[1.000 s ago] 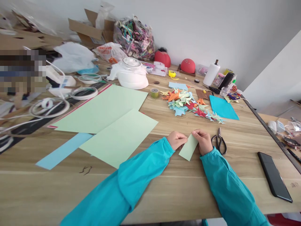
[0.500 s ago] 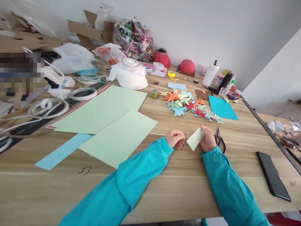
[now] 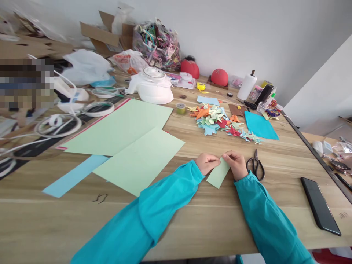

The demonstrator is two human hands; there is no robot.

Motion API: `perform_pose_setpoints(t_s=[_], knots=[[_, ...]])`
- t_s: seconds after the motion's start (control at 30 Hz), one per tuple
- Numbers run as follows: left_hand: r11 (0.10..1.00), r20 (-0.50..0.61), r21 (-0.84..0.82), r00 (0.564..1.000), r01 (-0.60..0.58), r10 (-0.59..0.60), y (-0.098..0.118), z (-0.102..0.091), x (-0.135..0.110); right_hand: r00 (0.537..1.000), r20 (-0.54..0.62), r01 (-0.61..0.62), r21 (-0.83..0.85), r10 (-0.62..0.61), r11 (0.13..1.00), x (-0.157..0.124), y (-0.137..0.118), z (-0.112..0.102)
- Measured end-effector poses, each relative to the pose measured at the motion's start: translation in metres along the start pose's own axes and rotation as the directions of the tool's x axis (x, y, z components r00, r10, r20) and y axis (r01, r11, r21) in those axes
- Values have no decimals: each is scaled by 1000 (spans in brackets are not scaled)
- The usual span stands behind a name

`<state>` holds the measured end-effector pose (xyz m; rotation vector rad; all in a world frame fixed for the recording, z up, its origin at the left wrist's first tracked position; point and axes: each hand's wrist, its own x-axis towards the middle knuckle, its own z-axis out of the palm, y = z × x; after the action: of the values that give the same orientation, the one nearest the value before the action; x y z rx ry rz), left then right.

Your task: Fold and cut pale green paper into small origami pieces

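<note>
While both teal-sleeved forearms lie across the wooden table (image 3: 192,220), the left hand (image 3: 206,163) and right hand (image 3: 237,165) meet over a small pale green paper slip (image 3: 218,175).

Left hand: thumb and fingertips pinched together on the slip's upper left corner. Right hand: fingers closed on the upper right corner, just beside the left fingertips. The slip is a narrow rectangle, tilted, its lower end pointing toward the person. Whether that end touches the wood cannot be told.

Scissors (image 3: 256,168) lie flat just right of the right hand, loops toward the person, blades closed, untouched. A black phone (image 3: 320,206) lies well to the right, near the table's edge.

Beyond the hands is a heap of folded paper shapes (image 3: 217,123) in orange, red, blue and green. A turquoise sheet (image 3: 260,125) lies just right of the heap.

Left of the hands, two large pale green sheets overlap, the nearer sheet (image 3: 140,159) lying on the farther sheet (image 3: 121,126). A light blue strip (image 3: 74,176) pokes out at the nearer sheet's left corner. A small green tape roll (image 3: 180,108) sits between the farther sheet and the heap.

Along the back edge stand a white paper roll (image 3: 246,86) and two red round cushions (image 3: 219,77).
</note>
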<state>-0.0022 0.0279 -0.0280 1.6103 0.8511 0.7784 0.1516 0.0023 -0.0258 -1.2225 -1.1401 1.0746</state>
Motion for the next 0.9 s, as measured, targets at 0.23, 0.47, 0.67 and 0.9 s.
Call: perform_pose_setpoints(t_s=[0.23, 0.47, 0.67, 0.9], knots=[[1000, 23, 20, 1000, -11, 11, 4, 0, -1, 996, -64, -39, 236, 55, 971, 4, 0, -5], [1000, 45, -23, 999, 17, -16, 2, 0, 0, 998, 66, -10, 66, 6, 998, 1, 1, -1], [984, 41, -160, 996, 85, -79, 7, -2, 0, 989, -88, -87, 303, 119, 949, 6, 3, -6], [914, 73, -343, 976, 216, -203, 9, -2, -1, 955, -183, -120, 483, 234, 868, 12, -1, -13]])
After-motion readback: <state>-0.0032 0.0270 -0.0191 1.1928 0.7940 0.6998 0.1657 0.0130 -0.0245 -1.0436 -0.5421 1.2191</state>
